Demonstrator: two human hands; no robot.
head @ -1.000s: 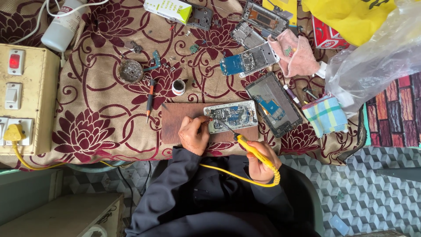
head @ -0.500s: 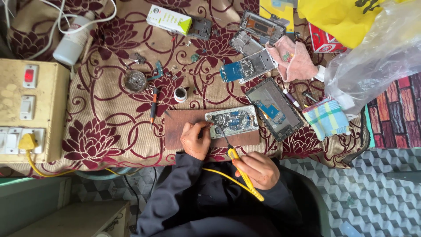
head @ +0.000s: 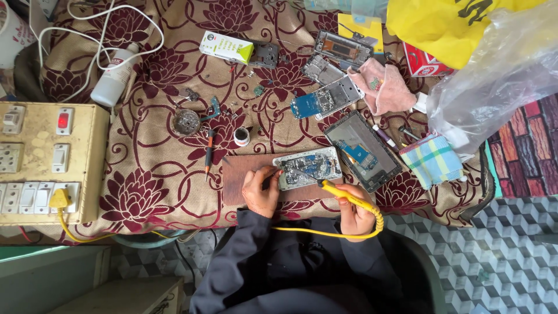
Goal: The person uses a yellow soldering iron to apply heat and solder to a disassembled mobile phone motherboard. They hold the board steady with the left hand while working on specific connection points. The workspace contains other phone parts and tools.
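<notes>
Opened phone [head: 308,168] lies with its circuit board showing on a brown mat [head: 247,177], near the front edge of the counter [head: 145,192], which is covered in a maroon flowered cloth. The left hand [head: 260,191] rests on the mat against the phone's left end, its fingers [head: 268,174] curled around a thin tool whose tip I cannot make out. The right hand [head: 356,214] sits just off the counter edge, clenched around a yellow soldering iron [head: 349,197]; the iron's tip reaches up to the phone's lower right edge, and its yellow cord loops back across the person's dark sleeves.

Just right of the phone lies a dark phone frame [head: 361,150], tilted, with a checked cloth [head: 433,160] beyond it. Behind the mat stand a small white pot [head: 242,136], an orange-handled screwdriver [head: 208,152] and a round tin [head: 186,121]. Further back are more stripped phone parts [head: 324,100], a pink cloth [head: 383,88], a white-and-green box [head: 226,47] and a white bottle [head: 113,77]. A yellowed switchboard [head: 46,163] fills the left side, with a yellow plug in it. Plastic bags [head: 494,75] crowd the right.
</notes>
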